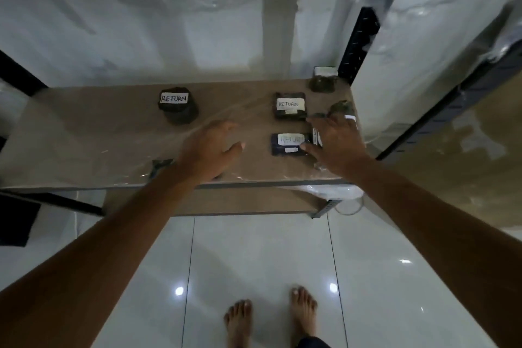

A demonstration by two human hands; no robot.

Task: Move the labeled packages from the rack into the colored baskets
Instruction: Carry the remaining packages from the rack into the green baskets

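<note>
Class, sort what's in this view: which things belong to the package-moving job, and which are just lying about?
Job: left RETURN package, middle RETURN package, blue RETURN package, rack shelf.
Lying about: dark scrap at shelf edge, white cable.

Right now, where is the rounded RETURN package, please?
Head view: the rounded RETURN package sits alone left of centre on the rack shelf, beyond the left hand.

Five dark wrapped packages lie on the rack's brown, film-covered shelf (99,135). A rounded package (176,106) sits far left of the others, its white label reading RETURN. A rectangular package (290,106) with the same label lies right of centre, and just nearer lies a bluish package (286,144), also marked RETURN. At the far right corner sits an olive package (324,82), its label unreadable. Another olive package (341,108) lies near the right edge, partly hidden.
</note>
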